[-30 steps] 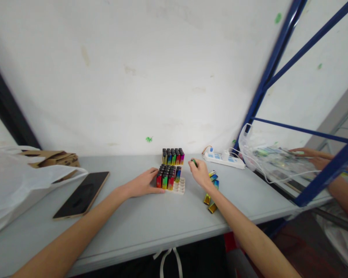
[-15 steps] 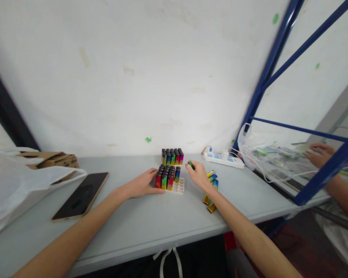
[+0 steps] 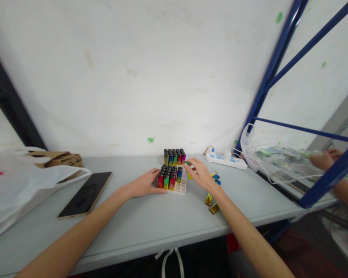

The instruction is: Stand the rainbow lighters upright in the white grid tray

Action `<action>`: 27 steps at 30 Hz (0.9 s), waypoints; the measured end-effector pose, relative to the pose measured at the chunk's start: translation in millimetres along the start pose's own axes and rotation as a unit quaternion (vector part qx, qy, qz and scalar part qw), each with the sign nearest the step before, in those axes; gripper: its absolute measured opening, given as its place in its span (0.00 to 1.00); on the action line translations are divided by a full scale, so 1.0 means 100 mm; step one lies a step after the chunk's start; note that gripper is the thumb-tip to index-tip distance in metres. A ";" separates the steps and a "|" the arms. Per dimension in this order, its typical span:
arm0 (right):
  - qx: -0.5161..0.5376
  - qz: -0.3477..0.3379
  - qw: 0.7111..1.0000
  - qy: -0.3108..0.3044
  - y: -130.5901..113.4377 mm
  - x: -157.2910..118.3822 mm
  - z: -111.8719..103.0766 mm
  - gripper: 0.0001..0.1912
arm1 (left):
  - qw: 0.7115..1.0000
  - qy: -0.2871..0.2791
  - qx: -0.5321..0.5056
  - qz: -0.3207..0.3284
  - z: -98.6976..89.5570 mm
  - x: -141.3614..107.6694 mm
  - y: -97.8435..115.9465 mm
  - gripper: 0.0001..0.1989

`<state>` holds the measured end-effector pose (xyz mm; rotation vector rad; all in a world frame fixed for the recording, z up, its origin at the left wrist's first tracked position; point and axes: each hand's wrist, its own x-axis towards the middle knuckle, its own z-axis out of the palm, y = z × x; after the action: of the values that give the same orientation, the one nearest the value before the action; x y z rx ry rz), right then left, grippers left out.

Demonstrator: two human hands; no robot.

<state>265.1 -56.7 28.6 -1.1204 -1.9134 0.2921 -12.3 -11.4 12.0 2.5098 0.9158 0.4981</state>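
Upright lighters (image 3: 166,181) with black tops and shiny coloured bodies fill most of a white tray (image 3: 181,189), whose bare sockets show at its right end. My left hand (image 3: 145,183) curves around the tray's left side, its thumb along the front edge and its fingertips partly hidden behind the lighters. Pinched in my right hand (image 3: 201,173), just right of the tray, is a green and yellow lighter (image 3: 189,176), roughly upright. Several loose lighters (image 3: 214,208) with gold, blue and yellow bodies lie on the table under and beside my right wrist.
A second block of upright lighters (image 3: 174,157) stands behind the tray. White power strip (image 3: 226,159) with cables sits at the back right, near a blue metal frame (image 3: 261,92). To the left lie a phone (image 3: 85,195), a white plastic bag (image 3: 23,185) and cardboard (image 3: 58,159). Another person's hands (image 3: 326,158) are at far right.
My right hand has moved slightly closer to the tray and turned, so the lighter in it shows more of its green and yellow body. The left hand keeps its place on the tray.
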 end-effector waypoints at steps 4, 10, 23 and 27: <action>-0.042 -0.029 0.998 -0.048 -0.03 -0.02 -0.04 0.23 | 1.000 0.004 -0.004 0.003 0.00 0.00 0.00 0.38; 0.018 0.010 0.994 -0.105 -0.02 -0.06 -0.02 0.20 | 1.000 0.000 -0.004 -0.002 0.01 0.00 -0.02 0.38; -0.133 -0.030 0.980 -0.144 0.06 -0.02 0.09 0.25 | 1.000 0.008 -0.007 0.002 -0.01 0.00 0.01 0.37; -0.226 0.037 0.971 -0.074 0.13 0.00 -0.13 0.29 | 1.000 0.004 -0.005 -0.001 -0.02 0.00 0.02 0.38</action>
<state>283.0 -52.2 28.4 -1.5050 -2.1358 -0.0293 -12.2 -12.5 14.3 2.4992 0.9157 0.5117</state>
